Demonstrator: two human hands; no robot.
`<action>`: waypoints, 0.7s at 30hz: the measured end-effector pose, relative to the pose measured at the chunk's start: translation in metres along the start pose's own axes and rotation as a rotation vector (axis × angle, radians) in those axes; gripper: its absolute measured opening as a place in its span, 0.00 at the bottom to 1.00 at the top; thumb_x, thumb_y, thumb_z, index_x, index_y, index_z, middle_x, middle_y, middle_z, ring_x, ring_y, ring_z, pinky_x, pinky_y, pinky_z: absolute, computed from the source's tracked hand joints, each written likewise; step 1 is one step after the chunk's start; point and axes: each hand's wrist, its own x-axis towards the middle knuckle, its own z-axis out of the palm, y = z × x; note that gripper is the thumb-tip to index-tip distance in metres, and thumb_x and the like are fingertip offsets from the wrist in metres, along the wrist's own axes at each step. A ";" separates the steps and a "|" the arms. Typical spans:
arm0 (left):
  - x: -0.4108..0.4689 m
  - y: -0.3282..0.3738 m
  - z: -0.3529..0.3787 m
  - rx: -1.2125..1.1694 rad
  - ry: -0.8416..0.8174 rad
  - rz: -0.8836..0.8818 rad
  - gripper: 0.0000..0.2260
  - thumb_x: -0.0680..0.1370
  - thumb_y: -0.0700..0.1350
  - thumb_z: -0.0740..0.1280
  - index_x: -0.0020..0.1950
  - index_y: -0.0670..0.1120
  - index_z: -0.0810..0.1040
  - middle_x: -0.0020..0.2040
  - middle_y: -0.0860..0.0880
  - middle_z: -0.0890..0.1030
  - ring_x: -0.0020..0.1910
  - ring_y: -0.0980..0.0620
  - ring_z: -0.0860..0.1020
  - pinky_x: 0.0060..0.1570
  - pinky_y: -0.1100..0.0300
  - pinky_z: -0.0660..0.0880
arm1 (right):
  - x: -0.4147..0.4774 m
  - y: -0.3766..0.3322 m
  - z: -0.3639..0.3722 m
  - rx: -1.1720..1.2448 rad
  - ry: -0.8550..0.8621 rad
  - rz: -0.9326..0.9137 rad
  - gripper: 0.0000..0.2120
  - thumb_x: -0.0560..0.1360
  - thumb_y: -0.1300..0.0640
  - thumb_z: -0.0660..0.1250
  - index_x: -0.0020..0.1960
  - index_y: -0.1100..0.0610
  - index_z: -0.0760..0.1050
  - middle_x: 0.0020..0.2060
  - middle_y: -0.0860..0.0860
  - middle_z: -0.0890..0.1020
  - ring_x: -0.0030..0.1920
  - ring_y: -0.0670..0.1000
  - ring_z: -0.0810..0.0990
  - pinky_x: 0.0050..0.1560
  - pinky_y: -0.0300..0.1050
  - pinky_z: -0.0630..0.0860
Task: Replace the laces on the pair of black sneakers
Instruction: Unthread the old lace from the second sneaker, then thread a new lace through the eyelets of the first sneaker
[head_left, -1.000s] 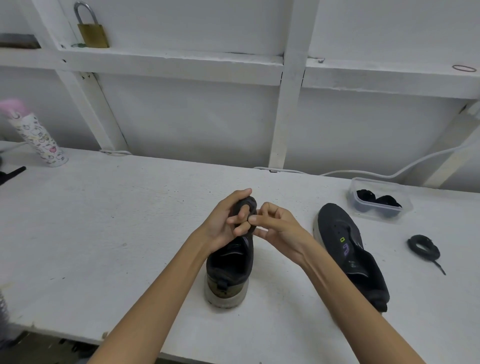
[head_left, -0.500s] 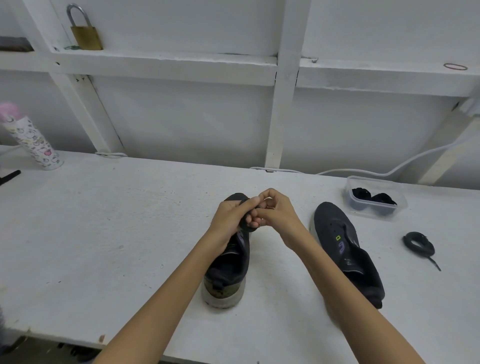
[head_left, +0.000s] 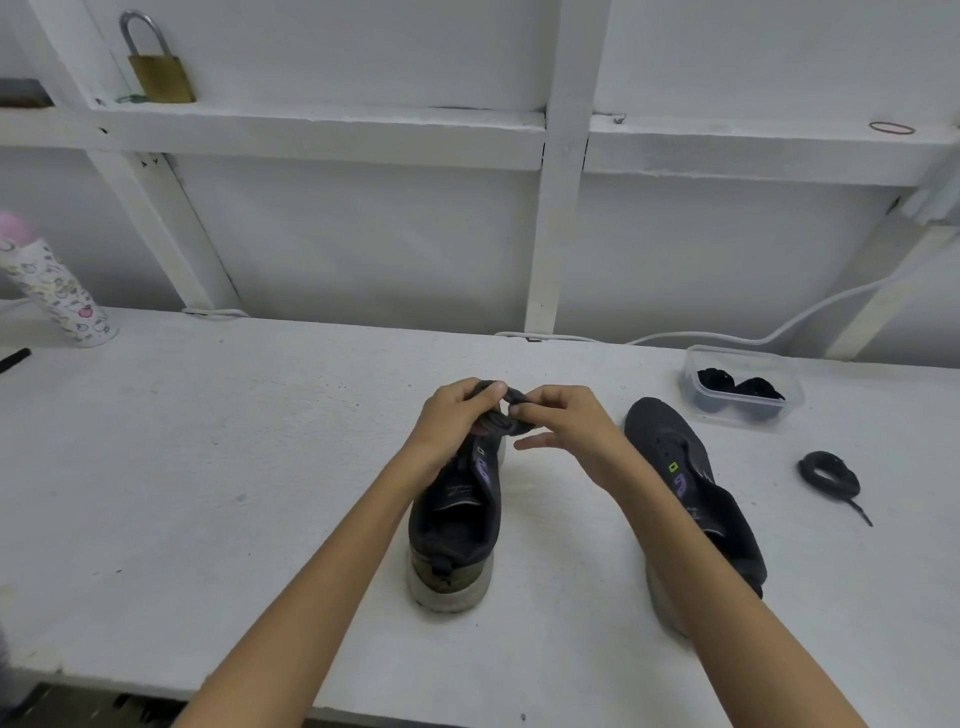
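A black sneaker (head_left: 457, 525) stands on the white table (head_left: 208, 467), heel toward me, right below my hands. Above its front my left hand (head_left: 452, 421) grips a bundled black lace (head_left: 501, 415). My right hand (head_left: 566, 426) pinches the same bundle from the right with thumb and forefinger, its other fingers loose. The second black sneaker (head_left: 691, 488) lies to the right, partly hidden by my right forearm. A coiled black lace (head_left: 828, 475) lies on the table at the far right.
A clear plastic tub (head_left: 743, 387) with black lace bundles sits at the back right. A patterned bottle with a pink cap (head_left: 57, 296) stands at the far left. A brass padlock (head_left: 158, 67) and a rubber band (head_left: 891, 127) rest on the wall ledge.
Both hands have lowered a little toward the sneaker's front. The right hand has shifted its pinch on the lace bundle, and the bundle now shows between the two hands.
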 end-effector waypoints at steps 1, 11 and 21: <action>0.001 0.001 0.000 0.001 -0.019 0.002 0.13 0.79 0.51 0.67 0.51 0.40 0.81 0.49 0.39 0.83 0.48 0.42 0.82 0.50 0.53 0.80 | -0.002 -0.002 -0.003 0.040 -0.013 0.012 0.06 0.76 0.67 0.69 0.50 0.70 0.80 0.38 0.58 0.83 0.40 0.53 0.84 0.42 0.45 0.83; 0.017 0.035 0.043 -0.367 -0.239 -0.146 0.11 0.77 0.47 0.70 0.53 0.39 0.81 0.44 0.47 0.83 0.41 0.54 0.81 0.42 0.63 0.77 | -0.030 -0.017 -0.051 0.320 0.203 -0.058 0.07 0.75 0.65 0.70 0.52 0.65 0.82 0.43 0.58 0.85 0.40 0.54 0.85 0.44 0.39 0.81; 0.045 0.060 0.163 -0.222 -0.407 -0.156 0.11 0.78 0.38 0.69 0.58 0.34 0.79 0.44 0.44 0.83 0.39 0.53 0.82 0.42 0.63 0.81 | -0.068 -0.003 -0.151 0.313 0.581 -0.111 0.08 0.74 0.69 0.70 0.54 0.68 0.78 0.42 0.61 0.83 0.37 0.54 0.84 0.38 0.40 0.82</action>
